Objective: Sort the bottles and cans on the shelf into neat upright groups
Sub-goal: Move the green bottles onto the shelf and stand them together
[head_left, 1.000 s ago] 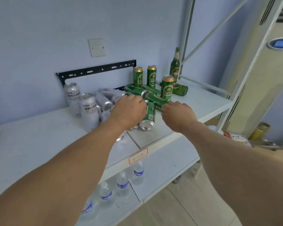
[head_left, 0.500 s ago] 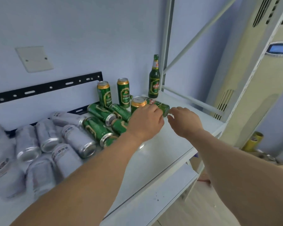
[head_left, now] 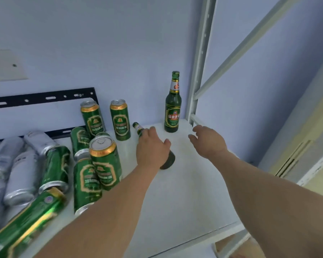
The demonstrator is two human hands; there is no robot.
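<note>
A green beer bottle [head_left: 167, 161] lies on its side on the white shelf [head_left: 185, 198], its neck pointing to the back left. My left hand [head_left: 151, 146] lies over its middle, fingers and thumb curled round it. To the right, my right hand [head_left: 207, 140] hovers with relaxed fingers and holds nothing. Another green bottle [head_left: 172, 110] stands upright in the back corner. Three green cans stand upright: two by the wall [head_left: 92, 116] [head_left: 120, 120] and one nearer [head_left: 105, 161]. Several green cans [head_left: 54, 168] and silver cans [head_left: 21, 175] lie in a pile at the left.
A grey shelf post [head_left: 199, 71] with a slanted brace rises behind the upright bottle. A black slotted bracket [head_left: 41, 98] runs along the wall. The shelf's front edge [head_left: 213, 237] is near my right forearm. A beige appliance [head_left: 306, 146] stands at the right.
My left hand has let go of the green can, which now stands upright, and has moved onto the lying bottle. My right hand has drifted right and opened. The view has come closer.
</note>
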